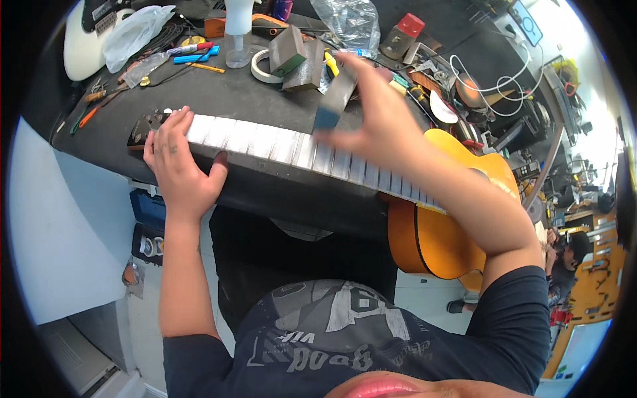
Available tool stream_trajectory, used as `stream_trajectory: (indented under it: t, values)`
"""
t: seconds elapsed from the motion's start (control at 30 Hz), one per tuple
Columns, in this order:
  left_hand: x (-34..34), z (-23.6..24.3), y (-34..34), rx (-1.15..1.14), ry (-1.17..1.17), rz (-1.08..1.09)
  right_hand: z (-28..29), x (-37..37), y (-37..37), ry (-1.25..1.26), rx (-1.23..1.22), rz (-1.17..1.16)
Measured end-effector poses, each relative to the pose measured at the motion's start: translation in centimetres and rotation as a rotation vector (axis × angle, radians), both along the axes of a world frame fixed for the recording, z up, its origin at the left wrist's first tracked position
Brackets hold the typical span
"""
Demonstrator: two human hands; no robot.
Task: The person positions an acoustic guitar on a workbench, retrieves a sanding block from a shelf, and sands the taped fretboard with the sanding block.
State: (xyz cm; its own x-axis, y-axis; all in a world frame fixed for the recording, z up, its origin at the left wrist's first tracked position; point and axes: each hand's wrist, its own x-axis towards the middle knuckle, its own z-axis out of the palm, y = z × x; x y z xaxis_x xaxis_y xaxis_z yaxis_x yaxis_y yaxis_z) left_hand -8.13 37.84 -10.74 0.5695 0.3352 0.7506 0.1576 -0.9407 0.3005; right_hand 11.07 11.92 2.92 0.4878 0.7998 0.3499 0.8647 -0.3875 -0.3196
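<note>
An acoustic guitar lies across the bench, its orange-yellow body [434,242] at the right and its dark headstock [138,134] at the left. Whitish strips cover the fretboard [260,141] between the frets. My left hand [179,162] holds the neck down beside the headstock, fingers over the top and thumb along the near edge. Above the middle of the fretboard, my right hand [381,119] grips a grey block [335,99], smeared by motion, with a dark bluish lower end. Whether the block touches the frets I cannot tell.
Beyond the neck stand a clear spray bottle [237,50], a roll of tape [261,68] and two metal blocks [302,66]. Pens, cables and tools clutter the back and right of the bench. Another person [567,259] works at the far right.
</note>
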Motion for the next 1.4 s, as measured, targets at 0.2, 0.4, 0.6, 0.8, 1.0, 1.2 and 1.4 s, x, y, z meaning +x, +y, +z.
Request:
stream_trajectory:
  t: [0.2, 0.4, 0.6, 0.8, 1.0, 1.2, 1.4]
  values:
    - [0.2, 0.0, 0.1, 0.001, -0.003, -0.003, 1.2, 5.5, -2.4, 0.062, 0.022, -0.190]
    - [0.4, 0.2, 0.2, 0.002, 0.016, -0.009, 1.3, -4.0, -5.2, 0.118, -0.074, 0.261]
    - [-0.1, 0.3, 0.0, 0.033, 0.025, -0.013, 1.2, -4.1, -5.9, -0.079, -0.068, 0.250]
    - [0.1, 0.1, 0.5, 0.047, 0.012, 0.004, 0.8, -1.6, -5.5, 0.080, -0.012, 0.089]
    - [0.0, 0.2, 0.3, 0.044, 0.009, 0.001, 0.9, 0.1, -5.0, 0.112, 0.040, 0.012]
    - [0.4, 0.2, 0.5, 0.040, 0.028, 0.018, 1.1, -0.2, -5.1, 0.124, -0.014, 0.053]
    - [0.0, 0.2, 0.2, 0.060, 0.036, 0.012, 0.6, -1.5, -5.8, 0.104, -0.019, 0.123]
